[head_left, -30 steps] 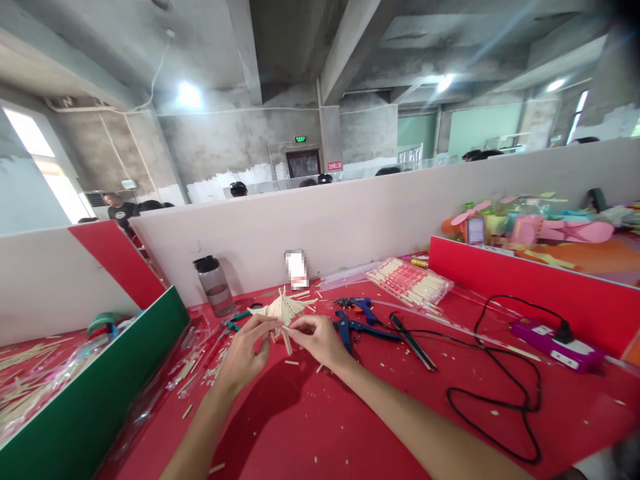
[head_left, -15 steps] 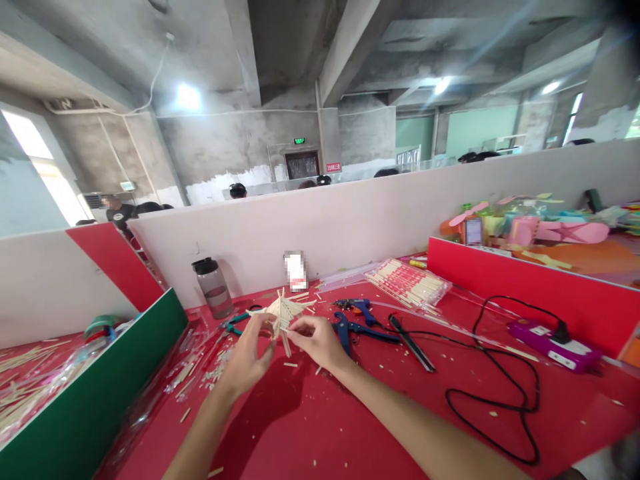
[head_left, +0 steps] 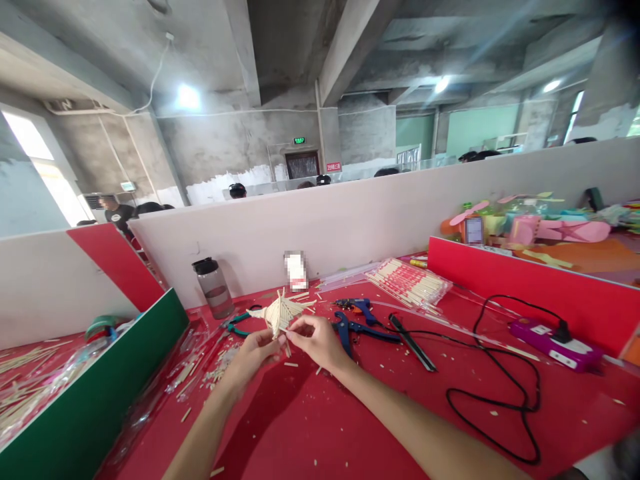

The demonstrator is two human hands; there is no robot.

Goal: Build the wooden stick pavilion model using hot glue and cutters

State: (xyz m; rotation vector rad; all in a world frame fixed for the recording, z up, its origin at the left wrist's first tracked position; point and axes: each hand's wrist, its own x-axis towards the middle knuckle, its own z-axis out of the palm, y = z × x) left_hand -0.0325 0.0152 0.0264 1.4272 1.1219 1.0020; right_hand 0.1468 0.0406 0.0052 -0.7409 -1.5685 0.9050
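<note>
A pale wooden stick model [head_left: 281, 312] with pointed arms is held above the red table, in the middle of the view. My left hand [head_left: 259, 355] pinches its lower end from the left, thumb and fingers together. From the right, my right hand [head_left: 316, 339] grips the model's lower side between thumb and forefinger. The two sets of fingertips almost meet. Green-handled pliers [head_left: 239, 328] lie behind my left hand. A blue glue gun [head_left: 361, 309] and a dark blue cutting tool [head_left: 345, 331] lie just right of the model.
A bottle [head_left: 215, 290] and a phone [head_left: 297, 272] stand by the white partition [head_left: 350, 227]. Bagged sticks [head_left: 410, 283], a black-and-silver knife [head_left: 413, 343] and a purple power strip [head_left: 555, 347] with looping black cable lie right. A green divider [head_left: 115, 393] bounds the left.
My left hand has moved down from the model's left side to its lower end, uncovering more of the stick surface. My right hand stays nearly in place.
</note>
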